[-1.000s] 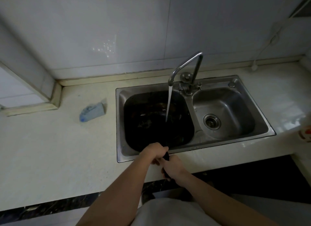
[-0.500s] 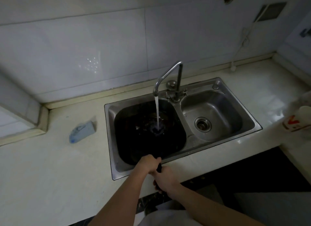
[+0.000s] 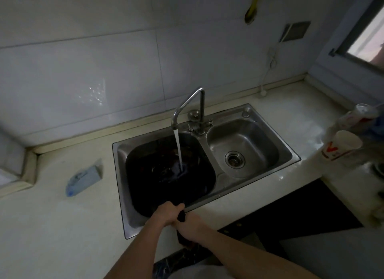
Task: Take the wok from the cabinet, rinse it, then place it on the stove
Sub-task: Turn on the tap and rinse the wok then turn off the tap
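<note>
Nearest the camera, two bare forearms reach in from below and meet at the front edge of the sink (image 3: 124,220): the left hand (image 3: 166,213) and the right hand (image 3: 190,224) both curl round the dark handle (image 3: 181,216), each grip clamped on it, left ahead of right. The handle leads to the wok (image 3: 162,181), a black bowl that fills the left basin and lies under the running water (image 3: 178,147); the stream strikes its inside right of centre and spreads in a thin sheet. The sink is a steel double unit set into a pale, glossy bench (image 3: 62,226) with a dark front below the edge. The right basin (image 3: 255,137) holds only its round drain (image 3: 234,159). On the bench left of the sink lies a bluish packet (image 3: 84,178), its print too blurred to read. At the right a white paper cup (image 3: 340,146) lies tipped, showing a red V-shaped mark with smaller illegible print under it; just behind it is a white and red container (image 3: 359,114), label unreadable. The bent steel tap (image 3: 187,104) rises at the back between the basins. Behind, large white wall tiles (image 3: 83,70) carry a splash of reflected light; a white cord (image 3: 270,70) runs down from a grey socket plate (image 3: 295,31), a yellow-green thing (image 3: 252,8) hangs at the top, and a window (image 3: 367,39) shows at the far right. The room is dim
</note>
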Available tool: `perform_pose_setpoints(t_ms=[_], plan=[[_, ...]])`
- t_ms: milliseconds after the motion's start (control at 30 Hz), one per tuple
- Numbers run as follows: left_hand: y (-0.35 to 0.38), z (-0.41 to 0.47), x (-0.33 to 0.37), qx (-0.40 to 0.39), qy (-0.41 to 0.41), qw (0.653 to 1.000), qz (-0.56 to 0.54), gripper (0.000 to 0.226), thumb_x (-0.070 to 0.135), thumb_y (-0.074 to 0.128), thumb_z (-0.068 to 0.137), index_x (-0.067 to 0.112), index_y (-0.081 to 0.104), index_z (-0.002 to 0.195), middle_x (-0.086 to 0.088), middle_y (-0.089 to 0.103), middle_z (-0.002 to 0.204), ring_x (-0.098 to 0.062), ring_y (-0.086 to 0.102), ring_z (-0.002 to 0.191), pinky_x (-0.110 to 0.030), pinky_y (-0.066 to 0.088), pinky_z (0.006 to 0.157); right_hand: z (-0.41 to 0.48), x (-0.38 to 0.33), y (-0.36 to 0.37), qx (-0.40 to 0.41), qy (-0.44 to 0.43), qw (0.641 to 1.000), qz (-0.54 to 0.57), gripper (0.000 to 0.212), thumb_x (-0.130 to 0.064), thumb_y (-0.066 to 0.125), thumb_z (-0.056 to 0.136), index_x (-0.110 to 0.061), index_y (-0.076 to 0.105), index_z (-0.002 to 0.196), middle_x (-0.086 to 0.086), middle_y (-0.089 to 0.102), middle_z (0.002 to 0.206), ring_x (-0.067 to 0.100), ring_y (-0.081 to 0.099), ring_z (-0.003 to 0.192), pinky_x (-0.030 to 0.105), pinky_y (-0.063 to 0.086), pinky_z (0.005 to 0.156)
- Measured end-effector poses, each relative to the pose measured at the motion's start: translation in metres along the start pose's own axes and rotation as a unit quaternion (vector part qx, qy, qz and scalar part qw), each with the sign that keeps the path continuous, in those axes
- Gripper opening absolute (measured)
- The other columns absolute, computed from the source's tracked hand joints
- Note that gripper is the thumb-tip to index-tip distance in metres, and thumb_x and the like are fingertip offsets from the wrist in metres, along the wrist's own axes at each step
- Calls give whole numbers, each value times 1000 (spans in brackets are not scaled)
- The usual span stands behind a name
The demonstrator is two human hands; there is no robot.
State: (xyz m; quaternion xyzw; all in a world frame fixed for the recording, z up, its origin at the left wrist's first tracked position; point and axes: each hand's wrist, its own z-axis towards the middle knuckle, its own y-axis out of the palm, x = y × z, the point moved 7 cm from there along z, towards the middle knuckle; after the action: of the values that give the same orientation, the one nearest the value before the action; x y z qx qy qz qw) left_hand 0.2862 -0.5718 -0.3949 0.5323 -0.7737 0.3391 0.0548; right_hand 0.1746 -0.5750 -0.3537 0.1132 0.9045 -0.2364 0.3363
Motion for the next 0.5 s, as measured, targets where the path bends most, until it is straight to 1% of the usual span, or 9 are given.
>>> perform_pose_setpoints(t_ms=[100, 200, 233, 267, 300, 333, 367, 433, 500], plan=[[-1, -2, 3, 8, 10, 999, 48, 46, 55, 50, 95, 10, 61, 88, -8, 65, 89, -24, 64, 85, -28, 47, 68, -9, -6, -6, 0, -30, 998, -50, 39, -38, 45, 104, -23, 42, 69, 0, 45, 62, 15, 44, 57, 28, 37, 54], [-10, -3, 8, 58, 23, 992, 110, 55, 62, 43, 94, 12, 66, 88, -6, 68, 91, -23, 66, 85, -32, 56, 79, -17, -12, -17, -24, -72, 994, -79, 41, -32, 43, 107, -20, 42, 68, 1, 44, 64, 13, 41, 57, 21, 33, 50], [-14, -4, 11, 78, 29, 988, 128, 55, 62, 42, 94, 13, 66, 85, -6, 68, 89, -23, 66, 83, -35, 57, 80, -15, -12, -22, -29, -83, 991, -99, 40, -35, 44, 106, -17, 46, 70, 4, 49, 66, 15, 46, 59, 20, 36, 51], [-18, -6, 14, 97, 36, 984, 148, 52, 59, 41, 94, 14, 65, 83, -6, 67, 86, -23, 66, 80, -36, 58, 79, -13, -11, -29, -30, -84, 987, -131, 40, -40, 45, 105, -14, 51, 75, 8, 56, 71, 20, 53, 63, 23, 43, 55], [-22, -7, 19, 112, 41, 979, 165, 48, 56, 42, 95, 15, 64, 82, -5, 67, 84, -23, 66, 78, -36, 58, 76, -8, -9, -36, -30, -82, 982, -168, 43, -47, 45, 103, -11, 56, 80, 11, 63, 77, 25, 60, 67, 30, 51, 60], [-25, -8, 25, 127, 47, 974, 179, 43, 53, 43, 95, 16, 63, 84, -5, 66, 84, -23, 65, 77, -36, 58, 75, -2, -6, -46, -24, -72, 978, -194, 47, -51, 45, 101, -9, 59, 85, 12, 68, 81, 28, 65, 69, 34, 56, 64], [-30, -10, 32, 144, 53, 970, 188, 40, 51, 44, 95, 16, 63, 87, -4, 65, 84, -22, 65, 76, -37, 59, 74, 6, -5, -59, -7, -63, 977, -203, 45, -51, 47, 99, -10, 61, 88, 10, 69, 82, 29, 67, 71, 36, 57, 67], [-40, -14, 51, 179, 62, 963, 193, 35, 50, 47, 95, 19, 62, 92, -2, 64, 85, -21, 64, 76, -37, 59, 73, 20, -6, -94, 48, -62, 978, -194, 35, -46, 52, 99, -13, 60, 88, 5, 65, 82, 26, 67, 76, 34, 53, 68], [-50, -15, 76, 206, 74, 956, 198, 29, 47, 49, 97, 20, 60, 95, -2, 64, 90, -23, 65, 80, -34, 55, 70, 36, -9, -135, 103, -67, 979, -164, 35, -41, 54, 100, -8, 63, 90, 8, 67, 82, 26, 68, 78, 35, 55, 70]])
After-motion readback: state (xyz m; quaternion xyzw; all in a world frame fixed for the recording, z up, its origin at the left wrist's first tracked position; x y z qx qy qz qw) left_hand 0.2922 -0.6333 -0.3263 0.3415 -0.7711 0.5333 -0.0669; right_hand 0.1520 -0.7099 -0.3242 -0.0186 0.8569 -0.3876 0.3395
